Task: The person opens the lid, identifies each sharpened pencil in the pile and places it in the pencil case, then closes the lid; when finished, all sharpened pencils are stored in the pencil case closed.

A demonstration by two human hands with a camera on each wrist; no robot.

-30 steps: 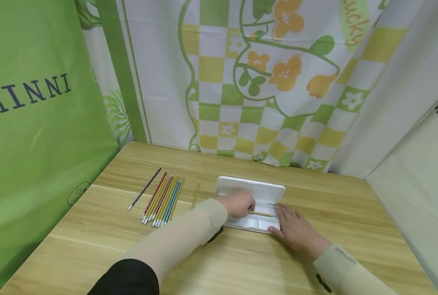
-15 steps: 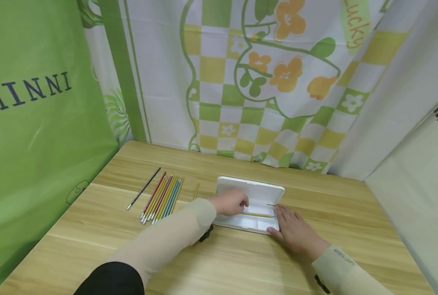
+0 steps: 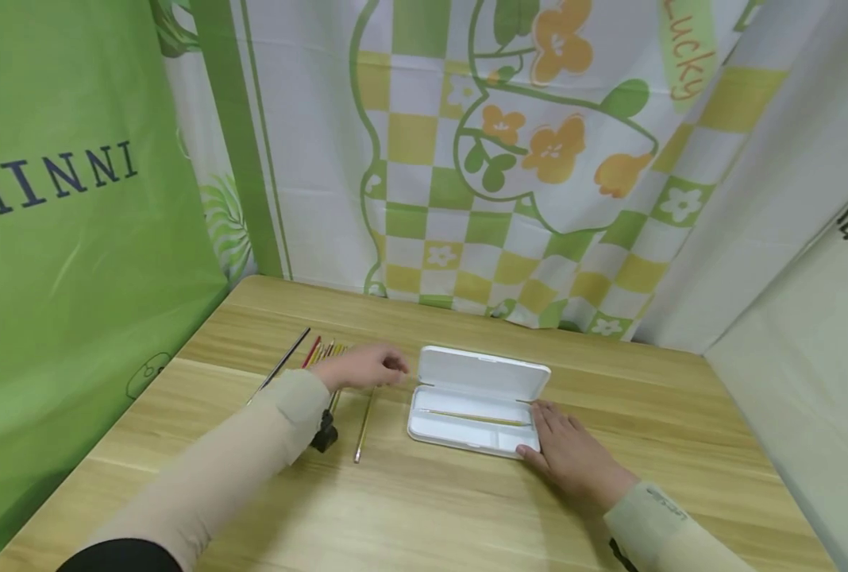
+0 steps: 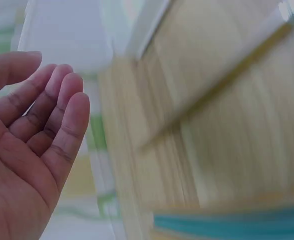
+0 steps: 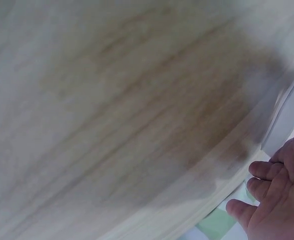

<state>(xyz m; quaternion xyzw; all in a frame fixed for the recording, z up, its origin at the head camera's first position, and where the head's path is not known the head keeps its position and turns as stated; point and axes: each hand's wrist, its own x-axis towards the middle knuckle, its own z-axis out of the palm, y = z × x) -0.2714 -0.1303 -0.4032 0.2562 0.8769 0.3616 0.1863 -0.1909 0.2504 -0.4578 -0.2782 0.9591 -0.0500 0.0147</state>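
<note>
A white pencil case point(image 3: 441, 436) lies with its lid raised on the table. Inside it, one yellow pencil point(image 3: 474, 416) lies lengthwise. My left hand point(image 3: 363, 365) is in the air left of the case, its fingers loosely bent and holding nothing, as the left wrist view confirms. Below and beside it a single yellow pencil point(image 3: 364, 429) lies on the wood. A group of coloured pencils point(image 3: 314, 351) is mostly hidden behind the left hand and sleeve; a teal pencil point(image 4: 227, 225) shows in the left wrist view. My right hand point(image 3: 574, 453) rests with extended fingers against the case's right end.
A dark pencil point(image 3: 287, 353) lies apart at the far left, partly covered by the sleeve. The wooden table point(image 3: 452, 508) runs back to a checked, flowered curtain point(image 3: 460, 183). A green cloth point(image 3: 74, 318) hangs along the left side.
My left hand has drawn out of the case and moved left toward the loose pencils, leaving the yellow pencil inside the case. The right hand has stayed at the case's end.
</note>
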